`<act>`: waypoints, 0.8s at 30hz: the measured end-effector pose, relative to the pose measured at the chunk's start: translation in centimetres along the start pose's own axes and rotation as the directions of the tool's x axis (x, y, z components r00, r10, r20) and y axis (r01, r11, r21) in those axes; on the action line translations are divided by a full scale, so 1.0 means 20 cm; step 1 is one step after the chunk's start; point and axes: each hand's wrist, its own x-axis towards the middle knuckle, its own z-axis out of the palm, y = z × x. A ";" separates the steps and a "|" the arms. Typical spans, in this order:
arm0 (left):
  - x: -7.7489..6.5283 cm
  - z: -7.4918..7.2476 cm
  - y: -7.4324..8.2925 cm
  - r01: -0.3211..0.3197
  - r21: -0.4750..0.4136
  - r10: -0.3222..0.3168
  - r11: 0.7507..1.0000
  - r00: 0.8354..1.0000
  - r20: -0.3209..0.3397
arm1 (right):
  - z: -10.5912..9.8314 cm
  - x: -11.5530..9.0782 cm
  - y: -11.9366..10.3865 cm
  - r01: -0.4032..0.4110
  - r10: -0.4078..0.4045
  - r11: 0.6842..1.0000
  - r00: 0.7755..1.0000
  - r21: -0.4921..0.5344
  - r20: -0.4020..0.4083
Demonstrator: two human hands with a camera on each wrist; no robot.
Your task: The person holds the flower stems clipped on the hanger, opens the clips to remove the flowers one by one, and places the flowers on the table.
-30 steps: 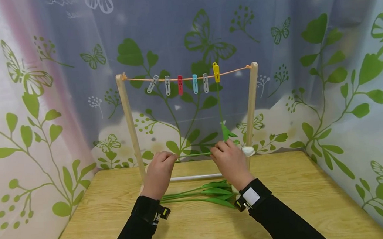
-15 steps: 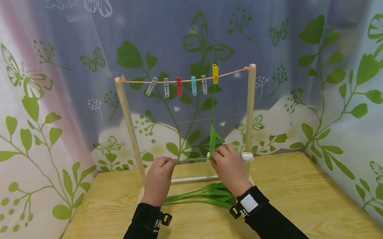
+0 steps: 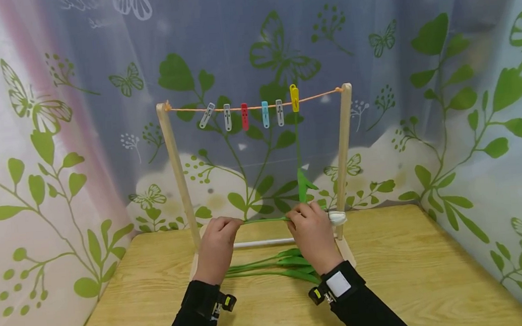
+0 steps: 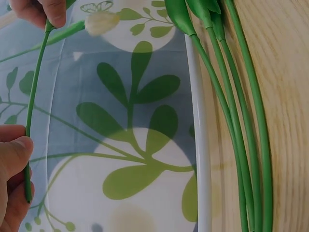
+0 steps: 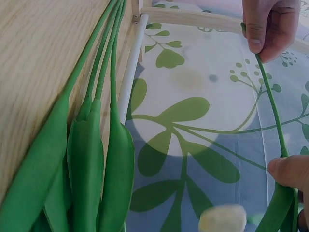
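Note:
A white artificial tulip (image 3: 269, 220) lies level between my two hands, its white bloom (image 3: 337, 218) showing to the right. My left hand (image 3: 217, 247) pinches the stem near its bare end, thumb against fingers in the left wrist view. Farther along, my right hand (image 3: 315, 237) pinches it where stem meets leaf (image 5: 277, 208). Behind the right hand, a second tulip (image 3: 302, 185) hangs head down from a yellow clothespin (image 3: 295, 98); its pale bloom (image 4: 102, 23) shows in the left wrist view and is hidden in the head view.
An orange cord (image 3: 252, 107) spans a wooden frame (image 3: 177, 169), carrying several more clothespins (image 3: 245, 116) in grey, red and blue. A white rod (image 3: 264, 242) crosses low on the frame. Several green-stemmed tulips (image 3: 268, 272) lie on the wooden table (image 3: 387, 275) in front.
Both hands have come down slightly with the held tulip. The hanging tulip swung left, then back right to nearly vertical.

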 end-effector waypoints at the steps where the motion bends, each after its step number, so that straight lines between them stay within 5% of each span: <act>1: -0.01 0.00 0.00 0.002 0.001 -0.002 1.000 1.000 0.000 | 0.00 0.00 0.00 -0.001 0.001 1.000 1.000 0.000 0.000; 24: -0.04 0.01 0.02 0.001 0.022 -0.001 1.000 1.000 -0.011 | 0.02 -0.08 -0.05 -0.072 0.072 0.997 0.997 0.031 -0.014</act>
